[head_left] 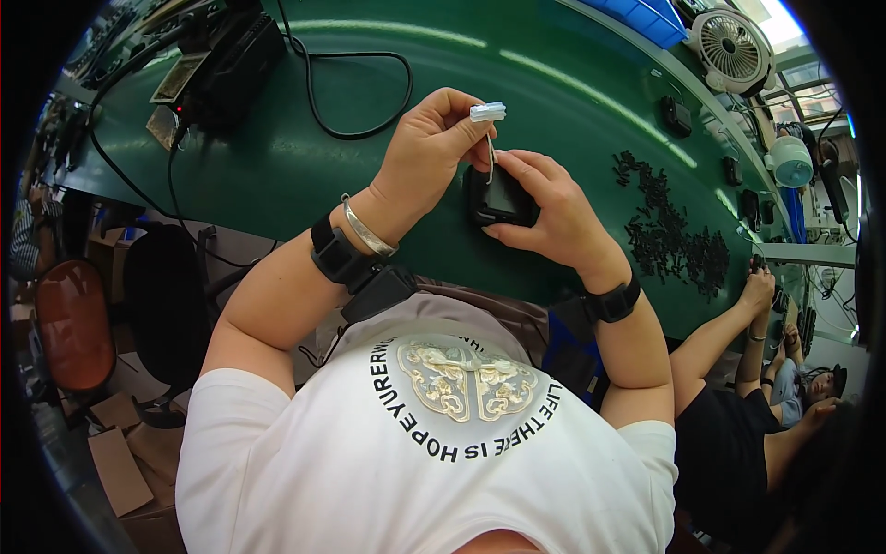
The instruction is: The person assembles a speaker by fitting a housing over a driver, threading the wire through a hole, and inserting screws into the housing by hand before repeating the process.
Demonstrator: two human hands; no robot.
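My left hand [426,138] pinches a small white-and-pale-blue plastic piece [487,112] between thumb and fingers, raised above the bench. A thin pale strand [491,159], perhaps a wire, hangs below that piece toward a black box-shaped device [501,198] with rounded corners. My right hand [554,198] is closed around the right side of the device, thumb at its near edge and fingers at its far edge. Whether the strand is fixed to the device I cannot tell. Both wrists carry black straps, and the left also has a silver bangle.
A heap of small black parts [674,231] lies on the green bench [544,102] to the right. A black cable [406,78] loops near a dark machine [231,78] at the far left. Another black device [676,116], a fan [732,46] and neighbouring workers are at the right.
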